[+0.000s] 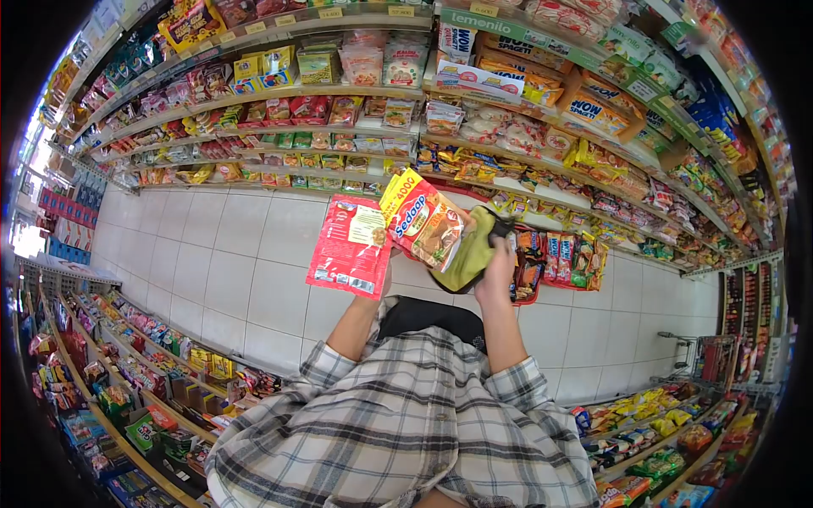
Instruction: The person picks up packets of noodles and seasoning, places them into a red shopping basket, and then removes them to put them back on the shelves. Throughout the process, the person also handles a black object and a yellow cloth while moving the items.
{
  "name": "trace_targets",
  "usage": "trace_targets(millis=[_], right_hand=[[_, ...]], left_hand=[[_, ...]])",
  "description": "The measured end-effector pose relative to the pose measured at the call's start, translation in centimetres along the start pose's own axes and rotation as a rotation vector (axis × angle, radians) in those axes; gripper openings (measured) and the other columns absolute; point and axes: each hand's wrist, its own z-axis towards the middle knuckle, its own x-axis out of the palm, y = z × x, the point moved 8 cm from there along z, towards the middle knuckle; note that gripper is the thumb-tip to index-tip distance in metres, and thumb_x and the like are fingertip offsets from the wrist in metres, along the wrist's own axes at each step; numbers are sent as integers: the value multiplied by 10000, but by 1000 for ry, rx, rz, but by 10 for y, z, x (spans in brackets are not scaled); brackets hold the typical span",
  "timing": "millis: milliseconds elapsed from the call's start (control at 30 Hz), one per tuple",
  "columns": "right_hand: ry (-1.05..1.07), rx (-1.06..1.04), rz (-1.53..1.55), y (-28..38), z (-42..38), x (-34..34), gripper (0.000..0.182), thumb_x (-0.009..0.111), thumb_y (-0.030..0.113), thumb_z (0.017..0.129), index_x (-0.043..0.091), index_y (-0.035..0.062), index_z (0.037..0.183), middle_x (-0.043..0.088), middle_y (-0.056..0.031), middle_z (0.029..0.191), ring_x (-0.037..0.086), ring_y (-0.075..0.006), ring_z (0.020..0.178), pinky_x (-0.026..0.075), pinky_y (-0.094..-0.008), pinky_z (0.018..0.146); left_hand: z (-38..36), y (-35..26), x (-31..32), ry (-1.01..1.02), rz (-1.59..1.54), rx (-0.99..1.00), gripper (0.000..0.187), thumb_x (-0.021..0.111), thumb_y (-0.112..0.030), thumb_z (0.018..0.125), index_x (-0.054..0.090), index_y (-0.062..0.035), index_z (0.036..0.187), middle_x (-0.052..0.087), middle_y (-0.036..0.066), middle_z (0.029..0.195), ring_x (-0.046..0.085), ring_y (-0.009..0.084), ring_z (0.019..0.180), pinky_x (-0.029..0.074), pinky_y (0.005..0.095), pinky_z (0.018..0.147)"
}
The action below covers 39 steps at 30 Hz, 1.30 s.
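In front of me, my left hand (387, 275) is mostly hidden behind the flat red seasoning packets it grips. One red packet (349, 245) shows its printed back and barcode. Another packet (423, 222), with a yellow top strip and the word Sedaap, fans out to the right. My right hand (501, 269) is closed on a lime-green cloth (467, 254) with dark edging. That cloth overlaps the lower right edge of the Sedaap packet.
Beyond my right hand, a red basket (527, 298) and several snack packs (572, 258) appear low down. Stocked shelves (279, 106) curve across the far side, with more shelving (144, 381) behind me. Pale floor tiles (246, 254) lie between. A metal trolley (707, 356) stands at right.
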Motion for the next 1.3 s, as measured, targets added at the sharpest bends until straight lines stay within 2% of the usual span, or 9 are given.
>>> trace_targets(millis=[100, 500, 667, 833, 900, 967, 1033, 1133, 1300], right_hand=[[171, 128, 318, 4, -4, 9, 336, 430, 262, 972, 563, 47, 1194, 626, -90, 1158, 613, -215, 1033, 482, -368, 911], [-5, -150, 50, 74, -86, 29, 295, 494, 175, 955, 515, -3, 1189, 599, -97, 1151, 602, -226, 1046, 500, -372, 892], [381, 111, 60, 50, -133, 67, 276, 465, 120, 950, 490, 33, 1211, 604, -120, 1146, 619, -238, 1030, 513, -368, 879], [317, -402, 63, 123, -118, 96, 265, 489, 148, 952, 552, -27, 1141, 641, -121, 1069, 656, -244, 940, 529, -389, 841], [393, -633, -183, 131, -117, 123, 254, 548, 172, 931, 605, -17, 1091, 656, -120, 1038, 665, -236, 930, 529, -391, 829], [614, -755, -744, 112, -119, 172, 280, 620, 147, 860, 627, -15, 1089, 637, -143, 1169, 611, -248, 1078, 462, -388, 954], [773, -1276, -949, 81, -141, 194, 351, 658, 154, 756, 643, 33, 1085, 618, -121, 1213, 553, -307, 1167, 394, -445, 1026], [865, -1137, -975, 53, -147, 192, 341, 635, 97, 691, 650, 35, 1026, 619, -91, 1226, 514, -322, 1216, 369, -437, 1035], [1104, -955, -713, 43, -183, 157, 390, 542, -29, 590, 658, 38, 956, 673, -75, 1080, 597, -287, 1022, 398, -403, 895]], left_hand=[[0, -2, -2, 56, 12, 42, 466, 608, -222, 939, 422, -55, 1332, 527, 81, 1238, 571, 180, 1078, 519, 378, 902], [2, 22, -11, 74, -2, -36, 467, 513, -255, 983, 380, -45, 1378, 487, 124, 1316, 535, 232, 1153, 490, 377, 963], [4, 19, -1, 72, -18, -74, 468, 503, -262, 986, 377, -44, 1380, 481, 129, 1323, 529, 236, 1163, 484, 380, 971], [-1, 10, 8, 51, -35, -102, 469, 493, -268, 989, 373, -43, 1383, 474, 133, 1330, 522, 239, 1173, 478, 382, 980], [-2, 6, 11, 38, -40, -106, 470, 489, -271, 990, 372, -42, 1384, 472, 135, 1333, 519, 240, 1177, 476, 384, 983], [-2, 3, 15, 30, -45, -111, 470, 485, -273, 992, 371, -42, 1385, 469, 137, 1336, 517, 242, 1181, 473, 385, 986], [-4, 3, 19, 24, -48, -115, 471, 481, -276, 993, 369, -42, 1386, 466, 139, 1338, 514, 243, 1185, 471, 386, 989], [-4, 1, 23, 8, -70, -127, 472, 475, -280, 995, 367, -41, 1387, 462, 142, 1342, 510, 245, 1191, 467, 388, 994], [-11, -8, 21, -30, -121, -157, 473, 465, -286, 998, 364, -40, 1390, 456, 147, 1349, 503, 248, 1200, 461, 390, 1003]])
